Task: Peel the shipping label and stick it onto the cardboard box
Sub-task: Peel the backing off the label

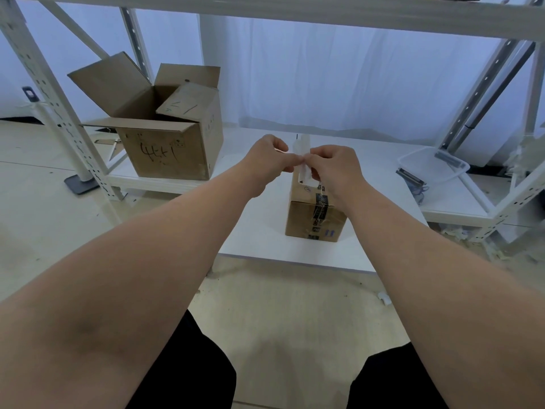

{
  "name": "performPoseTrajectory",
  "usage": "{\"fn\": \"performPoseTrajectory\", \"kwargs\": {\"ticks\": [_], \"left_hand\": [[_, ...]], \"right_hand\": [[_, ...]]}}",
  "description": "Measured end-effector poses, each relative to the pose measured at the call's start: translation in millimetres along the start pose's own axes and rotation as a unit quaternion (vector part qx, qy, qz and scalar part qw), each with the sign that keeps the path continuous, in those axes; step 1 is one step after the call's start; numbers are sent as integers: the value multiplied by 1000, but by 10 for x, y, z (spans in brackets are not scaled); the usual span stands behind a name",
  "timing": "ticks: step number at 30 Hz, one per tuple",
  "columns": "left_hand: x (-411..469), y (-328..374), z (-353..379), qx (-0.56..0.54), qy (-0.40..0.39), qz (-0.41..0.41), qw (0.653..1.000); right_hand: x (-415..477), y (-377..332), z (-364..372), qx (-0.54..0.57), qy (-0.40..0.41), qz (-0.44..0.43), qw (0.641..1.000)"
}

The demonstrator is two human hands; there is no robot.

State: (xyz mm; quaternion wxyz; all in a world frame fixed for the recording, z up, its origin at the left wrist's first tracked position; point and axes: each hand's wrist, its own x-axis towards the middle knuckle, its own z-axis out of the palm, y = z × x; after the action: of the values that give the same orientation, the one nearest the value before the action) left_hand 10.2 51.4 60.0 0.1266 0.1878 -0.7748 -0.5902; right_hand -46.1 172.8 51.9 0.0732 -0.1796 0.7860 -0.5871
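Note:
A small sealed cardboard box (314, 218) with black printed tape stands on the low white table (265, 225), under my hands. A white shipping label (303, 160) is held upright just above the box. My left hand (269, 160) pinches the label's left edge with thumb and forefinger. My right hand (334, 166) pinches it from the right, fingers curled. The lower part of the label hangs against the box top, partly hidden by my right hand.
A large open cardboard box (165, 134) with handwriting stands at the back left of the table. A clear plastic tub (433, 166) lies at the right on the rack shelf. White metal rack posts (44, 84) frame both sides. A white curtain hangs behind.

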Motion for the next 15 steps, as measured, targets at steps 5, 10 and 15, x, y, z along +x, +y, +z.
{"fn": "performPoseTrajectory", "kwargs": {"ticks": [5,10,15], "left_hand": [[-21,6,5,-5,5,4,1000],[-5,17,14,6,17,9,1000],[-4,13,0,1,23,16,1000]], "right_hand": [[2,1,7,-5,-2,0,1000],[25,22,3,5,1,1,1000],[38,35,11,5,3,2,1000]]}}
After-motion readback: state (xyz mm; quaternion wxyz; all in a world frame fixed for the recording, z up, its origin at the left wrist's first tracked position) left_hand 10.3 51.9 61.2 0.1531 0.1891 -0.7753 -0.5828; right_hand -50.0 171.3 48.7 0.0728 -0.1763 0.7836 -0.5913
